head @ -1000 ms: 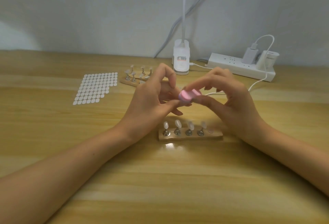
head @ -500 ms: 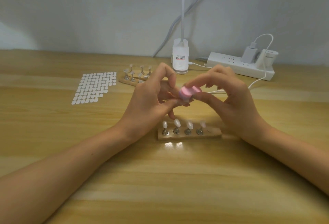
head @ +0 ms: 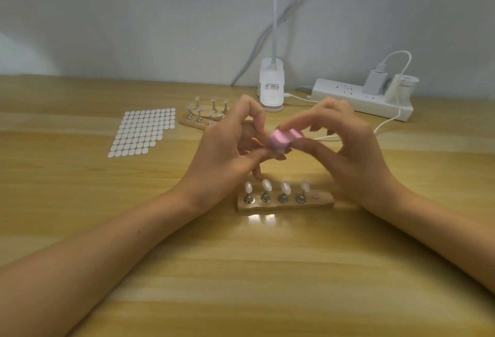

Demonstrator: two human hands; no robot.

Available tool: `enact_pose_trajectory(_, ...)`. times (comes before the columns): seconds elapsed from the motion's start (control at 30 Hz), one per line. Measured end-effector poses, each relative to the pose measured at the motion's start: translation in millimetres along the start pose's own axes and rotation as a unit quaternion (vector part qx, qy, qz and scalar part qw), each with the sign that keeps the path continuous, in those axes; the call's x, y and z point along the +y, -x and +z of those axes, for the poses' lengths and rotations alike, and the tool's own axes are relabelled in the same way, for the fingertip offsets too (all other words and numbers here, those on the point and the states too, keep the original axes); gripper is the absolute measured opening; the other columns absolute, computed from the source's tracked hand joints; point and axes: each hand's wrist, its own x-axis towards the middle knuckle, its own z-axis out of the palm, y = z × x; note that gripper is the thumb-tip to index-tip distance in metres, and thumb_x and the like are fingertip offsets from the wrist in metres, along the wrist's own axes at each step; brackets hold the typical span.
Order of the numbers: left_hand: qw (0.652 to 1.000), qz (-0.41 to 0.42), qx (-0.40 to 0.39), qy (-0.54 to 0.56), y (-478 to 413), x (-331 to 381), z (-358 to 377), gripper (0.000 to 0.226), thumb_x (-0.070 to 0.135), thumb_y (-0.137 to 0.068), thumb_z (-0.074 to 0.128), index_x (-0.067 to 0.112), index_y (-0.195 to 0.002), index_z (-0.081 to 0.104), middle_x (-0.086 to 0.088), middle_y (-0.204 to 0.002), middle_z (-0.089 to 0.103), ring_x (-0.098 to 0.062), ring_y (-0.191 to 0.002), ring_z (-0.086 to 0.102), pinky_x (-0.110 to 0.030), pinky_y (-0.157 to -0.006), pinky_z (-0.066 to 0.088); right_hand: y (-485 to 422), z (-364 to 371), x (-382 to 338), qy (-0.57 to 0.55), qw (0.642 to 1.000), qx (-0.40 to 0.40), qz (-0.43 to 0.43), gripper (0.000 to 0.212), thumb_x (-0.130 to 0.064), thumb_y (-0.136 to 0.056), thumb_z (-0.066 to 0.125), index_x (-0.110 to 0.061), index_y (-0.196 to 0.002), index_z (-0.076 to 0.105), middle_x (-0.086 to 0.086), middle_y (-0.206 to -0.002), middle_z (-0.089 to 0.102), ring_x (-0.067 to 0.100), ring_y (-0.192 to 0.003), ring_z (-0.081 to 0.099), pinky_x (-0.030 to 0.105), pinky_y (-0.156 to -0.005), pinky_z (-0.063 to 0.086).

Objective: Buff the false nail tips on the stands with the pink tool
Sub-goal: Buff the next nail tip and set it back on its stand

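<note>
My right hand (head: 345,149) pinches the pink buffing block (head: 282,139) between thumb and forefinger, above the table's middle. The block's end meets the fingertips of my left hand (head: 227,149), whose thumb and fingers are curled as if pinching something small; the block and fingers hide what they hold. Below both hands lies a wooden stand (head: 285,204) carrying several white nail tips (head: 266,185) on metal posts, with one bare spot at its right end. A second wooden stand (head: 197,119) with more tips lies farther back, partly behind my left hand.
A sheet of white oval stickers (head: 142,131) lies at the left. A white lamp base (head: 271,87) stands at the back by the wall. A white power strip (head: 361,99) with plugged chargers and a cable sits at the back right.
The pink block and my right hand have shifted slightly and look motion-blurred, rubbing against my left fingertips. The stands have not moved.
</note>
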Motion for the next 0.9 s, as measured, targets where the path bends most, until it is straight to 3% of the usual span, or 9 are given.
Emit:
enact_pose_trajectory(0.07,1.000,0.000,-0.006,0.006,0.7,0.2,0.7,0.039,-0.008,-0.088,0.069,0.016,-0.090,0.037,-0.002,-0.082,0.077,-0.018,-0.082,0.077,-0.027,-0.049,0.052,-1.5,-2.8,1.9,-0.003,1.000,0.018,0.019,0.014,-0.034,-0.088,0.065,-0.030,-0.102,0.066,-0.019,-0.092,0.058,0.006,-0.089,0.048,0.013,-0.077,0.033)
enact_pose_trajectory(0.2,1.000,0.018,-0.009,-0.021,0.3,2.2,1.9,0.037,0.006,-0.087,0.074,0.020,-0.089,0.039,-0.007,-0.086,0.077,-0.012,-0.071,0.075,-0.025,-0.048,0.052,1.7,2.3,-2.2,-0.003,1.000,-0.009,-0.020,0.017,-0.031,-0.088,0.067,-0.030,-0.105,0.066,-0.010,-0.092,0.059,0.012,-0.091,0.048,0.020,-0.080,0.037)
enact_pose_trajectory(0.33,1.000,-0.003,-0.004,0.009,0.7,-1.1,0.2,0.039,-0.007,-0.088,0.070,0.015,-0.090,0.038,-0.002,-0.082,0.076,-0.019,-0.081,0.077,-0.026,-0.048,0.051,-0.6,-2.3,1.2,0.003,1.000,0.013,0.004,0.014,-0.030,-0.089,0.065,-0.032,-0.103,0.065,-0.017,-0.093,0.057,0.008,-0.090,0.049,0.012,-0.078,0.034)
enact_pose_trajectory(0.43,1.000,0.009,-0.005,-0.014,-0.2,-1.0,0.0,0.038,-0.004,-0.088,0.072,0.015,-0.091,0.039,-0.010,-0.084,0.075,-0.016,-0.071,0.075,-0.027,-0.048,0.052,1.8,2.3,-1.9,0.004,1.000,-0.012,-0.026,0.017,-0.030,-0.088,0.067,-0.030,-0.105,0.067,-0.009,-0.093,0.058,0.014,-0.091,0.050,0.022,-0.081,0.038)
enact_pose_trajectory(0.57,1.000,-0.003,-0.006,0.010,0.1,-2.1,-0.2,0.038,-0.006,-0.089,0.070,0.014,-0.091,0.038,-0.004,-0.083,0.076,-0.019,-0.081,0.077,-0.027,-0.048,0.052,0.9,-1.7,1.9,0.005,1.000,0.011,0.004,0.014,-0.031,-0.090,0.065,-0.029,-0.103,0.067,-0.016,-0.093,0.056,0.012,-0.090,0.049,0.020,-0.079,0.035)
enact_pose_trajectory(0.73,1.000,-0.007,-0.005,0.004,-1.2,-3.3,-0.3,0.039,-0.009,-0.088,0.070,0.015,-0.091,0.039,0.000,-0.081,0.074,-0.020,-0.077,0.076,-0.025,-0.048,0.051,1.7,0.2,0.5,0.016,0.999,-0.006,-0.030,0.015,-0.031,-0.090,0.066,-0.028,-0.104,0.068,-0.017,-0.093,0.055,0.009,-0.090,0.048,0.033,-0.080,0.040)
enact_pose_trajectory(0.9,1.000,-0.014,0.000,0.006,-0.5,-2.7,0.2,0.041,-0.008,-0.087,0.071,0.016,-0.092,0.038,-0.008,-0.083,0.075,-0.016,-0.072,0.076,-0.025,-0.048,0.051,1.3,0.3,-0.5,0.027,0.999,-0.005,-0.033,0.017,-0.033,-0.088,0.067,-0.029,-0.105,0.068,-0.010,-0.091,0.056,0.013,-0.089,0.047,0.031,-0.080,0.037)
